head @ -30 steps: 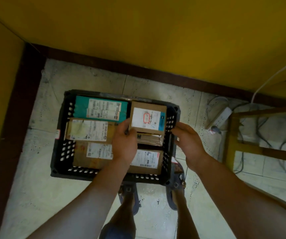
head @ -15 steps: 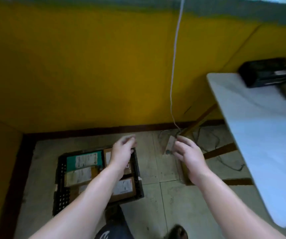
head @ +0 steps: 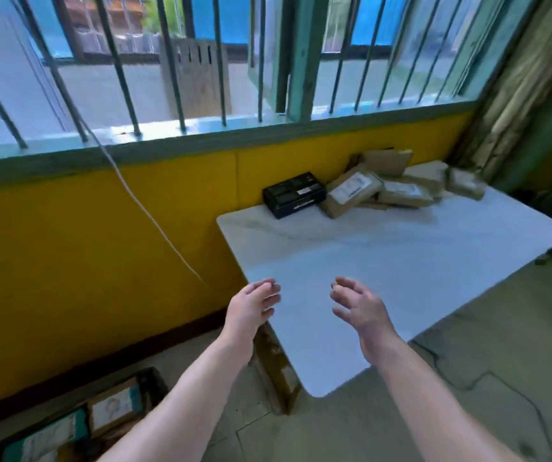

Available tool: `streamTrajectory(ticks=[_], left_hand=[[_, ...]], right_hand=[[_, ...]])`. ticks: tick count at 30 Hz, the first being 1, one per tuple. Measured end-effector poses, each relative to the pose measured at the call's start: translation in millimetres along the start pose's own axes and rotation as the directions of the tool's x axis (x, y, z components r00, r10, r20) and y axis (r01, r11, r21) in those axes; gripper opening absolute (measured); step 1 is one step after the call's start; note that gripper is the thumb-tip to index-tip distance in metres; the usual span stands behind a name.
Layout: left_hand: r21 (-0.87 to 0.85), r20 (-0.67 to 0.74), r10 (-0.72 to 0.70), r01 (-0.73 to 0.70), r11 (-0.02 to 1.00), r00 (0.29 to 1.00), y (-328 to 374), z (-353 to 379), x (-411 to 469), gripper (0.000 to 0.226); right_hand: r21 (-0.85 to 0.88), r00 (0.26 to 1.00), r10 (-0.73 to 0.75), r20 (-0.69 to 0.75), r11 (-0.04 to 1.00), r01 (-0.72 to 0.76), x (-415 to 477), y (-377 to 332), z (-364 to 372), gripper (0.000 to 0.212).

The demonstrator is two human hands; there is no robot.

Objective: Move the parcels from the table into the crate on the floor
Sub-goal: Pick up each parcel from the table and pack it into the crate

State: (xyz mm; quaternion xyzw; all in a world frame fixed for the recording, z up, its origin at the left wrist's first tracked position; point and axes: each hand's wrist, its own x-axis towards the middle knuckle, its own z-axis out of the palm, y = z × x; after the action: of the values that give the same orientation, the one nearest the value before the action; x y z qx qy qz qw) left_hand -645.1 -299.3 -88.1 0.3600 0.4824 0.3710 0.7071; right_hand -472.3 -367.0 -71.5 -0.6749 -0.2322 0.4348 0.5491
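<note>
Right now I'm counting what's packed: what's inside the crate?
The crate holds a teal parcel and a brown parcel beside it, both labelled. The left arm and the picture's edge hide the rest.

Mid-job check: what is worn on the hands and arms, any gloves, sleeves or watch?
Nothing worn shows. The left hand and right hand are bare, no gloves. Both forearms are uncovered to the frame edge: no sleeve, watch or band in view.

Two hands [head: 251, 306] [head: 359, 308], one table [head: 384, 261], one crate [head: 149, 380], one black box [head: 294, 194], about five brown parcels [head: 351, 191] (pile blurred).
</note>
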Motion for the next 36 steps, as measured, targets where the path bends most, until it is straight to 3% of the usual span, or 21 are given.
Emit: streamTrajectory(ticks=[7,17,27,36], left_hand=[[0.093,0.152,-0.014,0.0,0.996,0.988,-15.7,125.6,3.2,0.015],[0.111,0.226,-0.069,0.045,0.993,0.972,-40.8,255.5,80.1,0.016],[0.046,0.017,-0.116,0.115,0.992,0.993,-22.1,322.3,230.9,0.016],[-0.066,-0.283,-0.099,0.084,0.994,0.954,1.7,308.2,292.2,0.016]], right_hand=[[0.011,0.994,-0.02,-0.106,1.0,0.021,16.2,-15.6,-116.4,0.012],[0.046,0.987,0.041,-0.158,0.998,-0.035,111.2,-17.6,-192.0,0.015],[-0.055,0.994,0.105,-0.033,0.993,-0.106,292.7,-67.4,-212.8,0.02],[-0.159,0.953,0.184,0.242,0.976,-0.148,398.8,-84.0,-148.4,0.018]])
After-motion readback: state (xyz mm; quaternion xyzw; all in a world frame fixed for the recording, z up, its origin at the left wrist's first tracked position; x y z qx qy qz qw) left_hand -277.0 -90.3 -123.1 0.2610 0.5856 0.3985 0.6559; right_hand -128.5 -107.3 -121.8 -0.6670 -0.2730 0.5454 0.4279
